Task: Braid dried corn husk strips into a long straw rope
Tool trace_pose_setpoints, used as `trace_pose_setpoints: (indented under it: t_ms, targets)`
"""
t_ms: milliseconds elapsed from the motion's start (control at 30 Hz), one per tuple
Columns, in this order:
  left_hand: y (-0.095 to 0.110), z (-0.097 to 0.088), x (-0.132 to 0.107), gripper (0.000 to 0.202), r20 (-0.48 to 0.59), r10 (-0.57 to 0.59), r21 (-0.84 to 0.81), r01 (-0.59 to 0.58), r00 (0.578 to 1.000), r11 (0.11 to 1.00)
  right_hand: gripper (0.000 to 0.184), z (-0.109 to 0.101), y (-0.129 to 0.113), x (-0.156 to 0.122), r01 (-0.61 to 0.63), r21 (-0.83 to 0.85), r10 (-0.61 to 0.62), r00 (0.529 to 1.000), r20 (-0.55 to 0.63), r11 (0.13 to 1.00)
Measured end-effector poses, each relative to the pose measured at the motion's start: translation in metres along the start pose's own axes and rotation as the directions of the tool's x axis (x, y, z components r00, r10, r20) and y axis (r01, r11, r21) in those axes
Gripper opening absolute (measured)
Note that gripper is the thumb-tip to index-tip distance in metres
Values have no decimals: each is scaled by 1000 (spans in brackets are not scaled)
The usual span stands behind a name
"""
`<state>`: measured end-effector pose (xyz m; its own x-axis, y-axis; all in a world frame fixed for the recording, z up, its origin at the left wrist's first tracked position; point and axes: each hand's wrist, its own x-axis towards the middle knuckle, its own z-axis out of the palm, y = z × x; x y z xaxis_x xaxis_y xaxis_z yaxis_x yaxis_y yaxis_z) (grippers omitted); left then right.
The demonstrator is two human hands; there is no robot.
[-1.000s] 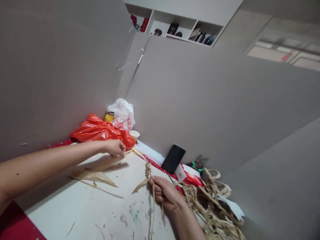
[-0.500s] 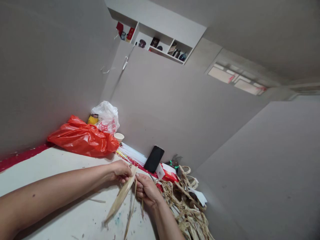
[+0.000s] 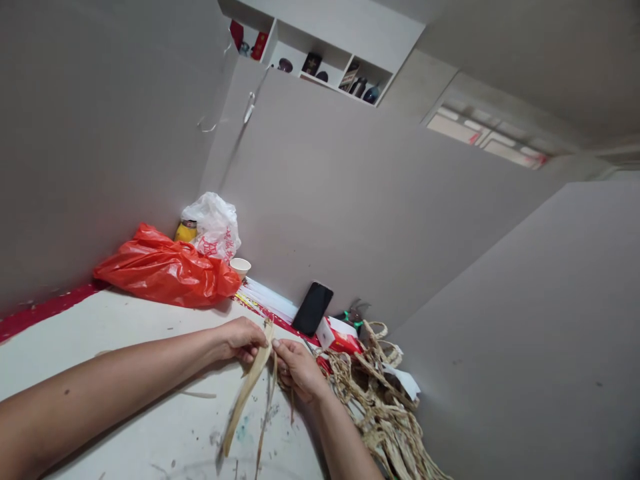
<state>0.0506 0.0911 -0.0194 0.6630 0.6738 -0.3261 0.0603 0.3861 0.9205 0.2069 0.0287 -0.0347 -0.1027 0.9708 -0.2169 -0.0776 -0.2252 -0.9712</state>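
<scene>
Over the white tabletop (image 3: 150,347), my left hand (image 3: 243,339) pinches a pale dried husk strip (image 3: 249,387) near its upper end. The strip hangs down towards the front, its lower end above the table. Close beside it, my right hand (image 3: 297,367) is closed, thumb against fingers, on a thinner dried strip (image 3: 266,420) that dangles below it. The two hands almost meet at the top of the husk. A short brown end also hangs under my right hand; whether it belongs to the same thin strip I cannot tell.
A heap of braided straw cord (image 3: 385,420) lies to the right. Behind my hands are a black phone (image 3: 313,309), a red-and-white box (image 3: 343,335) and green-handled pliers (image 3: 355,315). A red plastic bag (image 3: 170,270), white bag (image 3: 215,223), yellow jar (image 3: 186,231) and paper cup (image 3: 241,267) stand back left.
The husk strip has turned and now hangs narrower and more upright. Both hands keep their pinch close together. The whole view has shifted slightly.
</scene>
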Motion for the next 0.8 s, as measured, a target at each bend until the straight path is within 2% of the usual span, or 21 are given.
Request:
trace_pose_setpoints:
  t_ms: [300,533,633,700,733,800]
  targets:
    - [-9,-1,5,16,-39,16,44,-14,999,999,39,3,1,0,-17,-3,17,999,-32,1000]
    - [-9,8,-1,13,-45,135,8,-135,990,991,38,8,-2,0,-5,-18,3,995,-104,1000]
    - [4,12,-8,15,-7,225,-11,-225,974,974,39,6,-1,1,-23,-46,17,991,-134,999]
    - [21,11,-15,18,12,306,-32,-305,952,952,38,3,1,1,-38,-59,30,990,-139,998]
    - [31,9,-20,19,14,349,-50,-348,937,936,38,3,1,1,-44,-64,35,990,-137,997]
    - [55,3,-35,22,11,476,-125,-471,879,873,37,1,3,1,-54,-76,44,990,-131,996]
